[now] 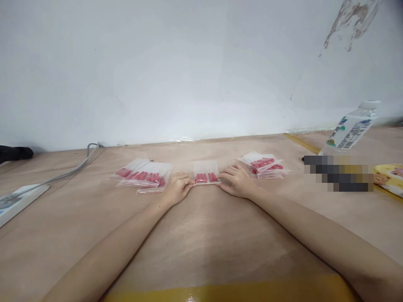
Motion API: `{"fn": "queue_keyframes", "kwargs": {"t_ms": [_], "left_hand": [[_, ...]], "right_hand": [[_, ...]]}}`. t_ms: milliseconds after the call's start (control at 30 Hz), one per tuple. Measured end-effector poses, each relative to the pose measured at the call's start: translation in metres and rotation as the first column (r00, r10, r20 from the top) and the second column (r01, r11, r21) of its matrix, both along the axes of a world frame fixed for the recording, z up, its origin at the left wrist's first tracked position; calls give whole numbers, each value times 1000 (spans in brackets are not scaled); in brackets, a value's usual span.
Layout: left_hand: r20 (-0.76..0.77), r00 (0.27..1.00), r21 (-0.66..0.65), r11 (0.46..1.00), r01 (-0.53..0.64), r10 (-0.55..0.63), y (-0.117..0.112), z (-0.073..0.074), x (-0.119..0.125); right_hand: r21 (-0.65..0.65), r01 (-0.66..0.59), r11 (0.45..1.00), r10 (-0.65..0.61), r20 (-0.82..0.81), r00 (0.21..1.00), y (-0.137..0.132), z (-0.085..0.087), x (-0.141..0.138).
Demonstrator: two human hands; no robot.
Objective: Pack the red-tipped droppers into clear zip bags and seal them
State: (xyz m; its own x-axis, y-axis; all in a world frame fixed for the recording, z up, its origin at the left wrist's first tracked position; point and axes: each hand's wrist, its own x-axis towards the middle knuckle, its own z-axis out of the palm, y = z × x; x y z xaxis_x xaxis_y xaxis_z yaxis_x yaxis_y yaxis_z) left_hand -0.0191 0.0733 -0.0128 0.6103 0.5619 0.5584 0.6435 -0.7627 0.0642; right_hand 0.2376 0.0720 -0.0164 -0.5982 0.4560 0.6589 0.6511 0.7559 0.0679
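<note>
A small clear plastic bag point(206, 173) with red pieces inside lies on the wooden table point(201, 235) in the middle. My left hand point(178, 187) pinches its left lower corner with fingers closed. My right hand point(236, 181) grips the bag's right lower corner, fingers curled. Both arms reach forward from the near edge. Left of my hands lies a pile of like bags point(143, 174) with red pieces. Another pile of the same bags point(263, 164) lies to the right.
A clear plastic bottle point(351, 130) with a white cap stands at the right. A yellow packet point(390, 178) lies at the far right edge. A white power strip point(19, 199) with a grey cable point(72, 167) sits at the left. A white wall rises behind.
</note>
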Motion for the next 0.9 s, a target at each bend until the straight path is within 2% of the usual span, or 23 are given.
{"fn": "queue_keyframes", "kwargs": {"t_ms": [133, 233, 300, 367, 433, 500, 567, 600, 633, 700, 767, 833, 900], "left_hand": [[6, 1000, -28, 1000, -6, 6, -4, 0, 2], [-41, 998, -25, 999, -41, 40, -10, 10, 0], [-146, 981, -2, 991, -131, 130, -12, 19, -6], [-250, 926, 20, 958, -287, 283, -11, 29, -16], [-343, 817, -3, 870, -494, 463, -7, 38, -28], [-433, 663, -72, 710, -700, 610, -2, 43, -40], [-510, 539, -131, 559, -819, 670, 2, 46, -51], [-539, 506, -151, 514, -845, 674, 3, 46, -54], [-558, 493, -160, 497, -853, 667, 3, 47, -57], [-575, 505, -158, 518, -841, 644, 3, 47, -60], [-571, 535, -148, 563, -813, 622, 2, 48, -58], [-559, 573, -159, 601, -783, 599, 0, 49, -54], [-545, 623, -207, 631, -748, 561, -3, 51, -47]], "right_hand": [[-105, 44, 993, -42, 17, 999, -2, -3, -11], [-107, 128, 986, -119, 84, 989, 3, -3, -15], [-71, 160, 985, -151, 114, 982, 9, -1, -11], [-32, 173, 984, -168, 124, 978, 14, 5, -2], [-10, 194, 981, -192, 128, 973, 16, 12, 12], [-12, 221, 975, -216, 161, 963, 14, 20, 29], [-22, 276, 961, -265, 214, 940, 10, 27, 47], [-31, 322, 946, -305, 240, 921, 7, 30, 56], [-47, 374, 926, -349, 265, 899, 4, 32, 64], [-101, 460, 882, -413, 301, 859, -2, 36, 79], [-177, 485, 857, -416, 319, 851, -7, 39, 90], [-224, 466, 856, -391, 309, 867, -10, 41, 97], [-217, 441, 871, -376, 281, 883, -13, 43, 99]]}}
